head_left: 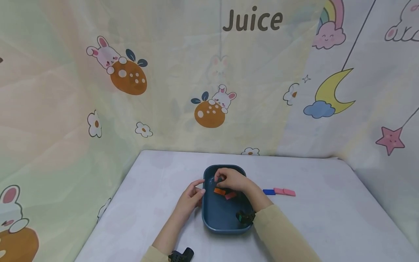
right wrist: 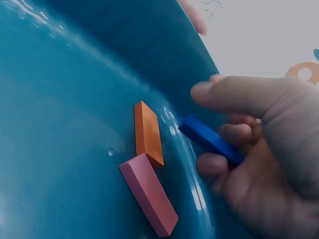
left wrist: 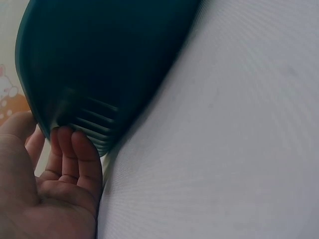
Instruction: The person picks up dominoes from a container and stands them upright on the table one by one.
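Your grip on the right hand [right wrist: 259,149] is a pinch: thumb above and curled fingers below clamp a blue block [right wrist: 212,140], held inside the far end of the blue tray [head_left: 209,222], toward 12 o'clock on its floor and not yet touching it. Your left hand [head_left: 191,196] steadies that tray from 9 o'clock, fingertips [left wrist: 82,149] curled against the ribbed outer wall just under the rim, thumb over the edge.

Two pieces already lie on the tray floor: an orange block [right wrist: 148,132] and a pink block [right wrist: 148,193], touching end to corner just at 9 o'clock of the one you hold. So, judging by how things lie, two are in and a third is about to join them.

Out on the surface [head_left: 327,218], at 3 o'clock of the tray and well apart from it, a short row waits: a second blue block [head_left: 268,191] with pink blocks [head_left: 284,192] butted against it. Those look like what is left to bring over.
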Available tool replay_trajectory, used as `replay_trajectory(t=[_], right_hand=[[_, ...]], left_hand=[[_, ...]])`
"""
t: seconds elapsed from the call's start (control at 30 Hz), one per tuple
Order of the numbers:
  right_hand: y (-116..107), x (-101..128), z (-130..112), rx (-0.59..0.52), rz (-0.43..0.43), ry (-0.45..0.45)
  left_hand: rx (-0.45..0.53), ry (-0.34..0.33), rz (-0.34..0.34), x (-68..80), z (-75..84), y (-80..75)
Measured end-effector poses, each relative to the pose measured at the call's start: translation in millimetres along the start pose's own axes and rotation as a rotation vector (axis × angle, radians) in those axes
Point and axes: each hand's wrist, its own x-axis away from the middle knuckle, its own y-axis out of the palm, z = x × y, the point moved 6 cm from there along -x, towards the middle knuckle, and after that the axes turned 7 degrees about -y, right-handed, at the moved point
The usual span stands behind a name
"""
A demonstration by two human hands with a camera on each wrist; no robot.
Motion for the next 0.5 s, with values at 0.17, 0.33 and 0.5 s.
replay_trajectory(t=[0.17,0.33,0.5], right_hand=[[1.6,0.0,2.8,0.051,-0.006,0.016],[1.1,1.2,1.7,0.05,0.011,0.024],[-0.6,1.4,-2.8,0.091,0.014,-0.017]], left_hand=[[0.002,-0.003,0.003,0.1,0.6,-0.3],[0.001,-0.002,0.005,0.6,-0.1,-0.2],[0.008,0.01,0.001,1.1,0.3,0.4]])
